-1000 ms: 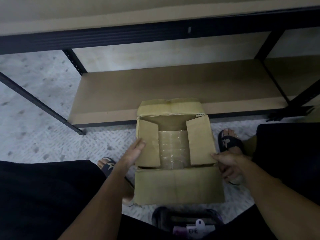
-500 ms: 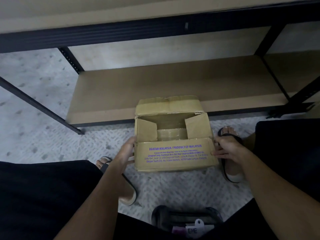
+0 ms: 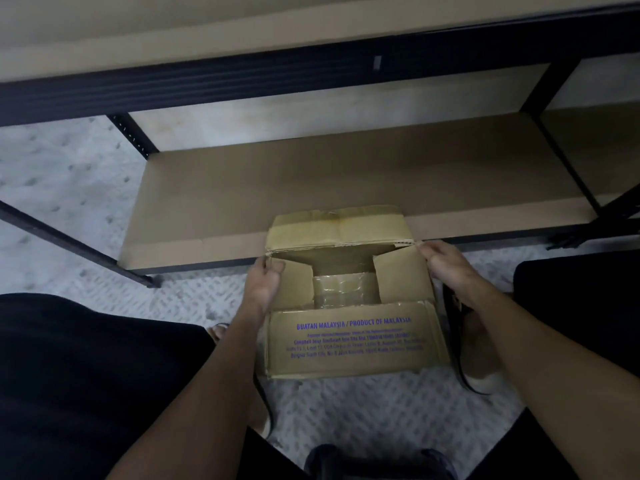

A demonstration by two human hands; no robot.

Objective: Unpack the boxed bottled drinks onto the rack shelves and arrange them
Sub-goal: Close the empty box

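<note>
The cardboard box (image 3: 349,341) stands on the floor (image 3: 69,209), just in front of the lower shelf (image 3: 311,188) of the rack. The upper shelf (image 3: 173,32) is above and behind the box. The left hand (image 3: 261,285) is at the left far corner of the box, the right hand (image 3: 446,263) at the right far corner (both touching its flaps). Inside the box, between the two side flaps, lie the wrapped bottles (image 3: 343,289). One foot (image 3: 478,348) is just right of the box.

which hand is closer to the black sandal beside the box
Right. The right hand grips the brown cardboard box directly above the black sandal; the left hand holds the opposite side.
</note>
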